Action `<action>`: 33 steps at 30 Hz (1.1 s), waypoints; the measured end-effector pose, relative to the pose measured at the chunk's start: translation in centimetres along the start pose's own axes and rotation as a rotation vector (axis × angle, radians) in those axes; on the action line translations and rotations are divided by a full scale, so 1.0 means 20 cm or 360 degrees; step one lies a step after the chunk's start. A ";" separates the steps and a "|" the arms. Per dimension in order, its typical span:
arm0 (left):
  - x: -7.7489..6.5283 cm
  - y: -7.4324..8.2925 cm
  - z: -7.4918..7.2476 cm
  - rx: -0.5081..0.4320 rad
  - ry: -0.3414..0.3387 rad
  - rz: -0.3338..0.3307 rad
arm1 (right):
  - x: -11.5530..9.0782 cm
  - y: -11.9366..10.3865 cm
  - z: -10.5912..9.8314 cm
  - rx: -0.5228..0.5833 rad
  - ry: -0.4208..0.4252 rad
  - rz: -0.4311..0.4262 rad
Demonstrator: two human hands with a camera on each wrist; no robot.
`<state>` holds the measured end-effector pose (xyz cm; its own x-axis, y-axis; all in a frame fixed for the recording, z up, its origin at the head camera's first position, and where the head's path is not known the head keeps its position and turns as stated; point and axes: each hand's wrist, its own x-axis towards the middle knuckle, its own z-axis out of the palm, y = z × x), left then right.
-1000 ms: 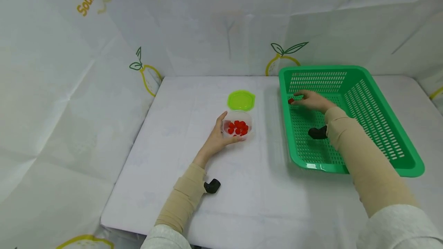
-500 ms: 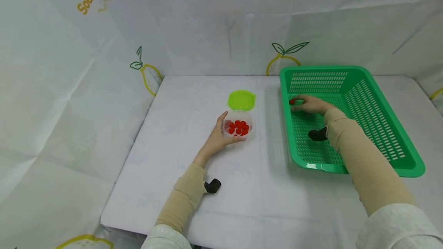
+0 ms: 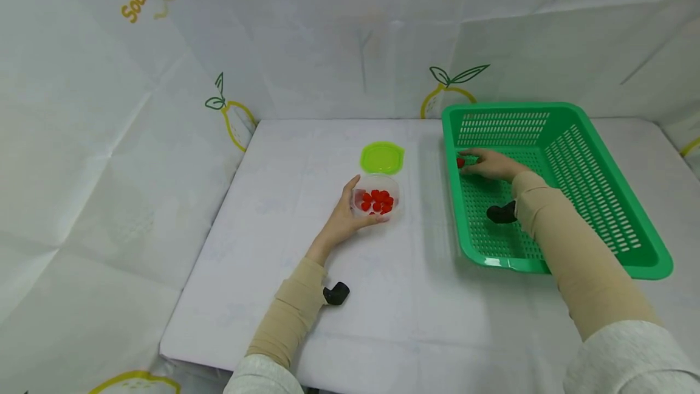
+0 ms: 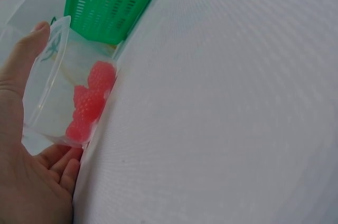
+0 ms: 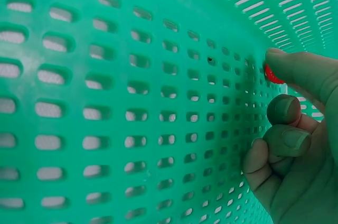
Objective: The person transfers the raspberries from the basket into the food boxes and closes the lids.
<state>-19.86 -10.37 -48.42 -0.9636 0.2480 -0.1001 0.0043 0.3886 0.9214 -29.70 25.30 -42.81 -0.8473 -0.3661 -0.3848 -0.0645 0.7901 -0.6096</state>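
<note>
My left hand (image 3: 343, 219) grips a clear plastic cup (image 3: 389, 183) on the white table, thumb on one side and fingers on the other. In the left wrist view several red raspberries (image 4: 90, 102) lie at the bottom of that cup. On the right, my right hand (image 3: 494, 166) reaches into a green slotted basket (image 3: 612, 199). Its thumb and forefinger pinch a red raspberry (image 3: 460, 163) beside the basket's left wall. The right wrist view shows that raspberry (image 5: 273, 75) partly hidden by a finger, with the other fingers curled below.
A bright green lid (image 3: 381, 158) lies flat just behind the cup. The basket's tall wall (image 3: 451, 199) stands between the cup and my right hand. A white sheet (image 3: 350, 47) with lemon prints hangs behind the table (image 3: 383, 321).
My right hand's fingers have closed in around the raspberry in the basket, the forefinger coming down over it. My left hand and the cup have stayed in place.
</note>
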 end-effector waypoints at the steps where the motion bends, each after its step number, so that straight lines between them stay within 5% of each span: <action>1: 0.00 0.00 0.00 -0.0004 0.0001 0.0001 | 0.00 0.00 0.00 -0.0008 0.0000 -0.0005; 33: -0.01 0.01 0.00 -0.0011 0.0004 -0.0016 | -0.01 0.00 0.01 0.0024 0.0063 -0.0040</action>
<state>-19.64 -10.35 -48.20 -0.9643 0.2417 -0.1084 -0.0073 0.3847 0.9230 -29.41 25.27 -42.81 -0.8657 -0.3657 -0.3418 -0.0781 0.7732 -0.6293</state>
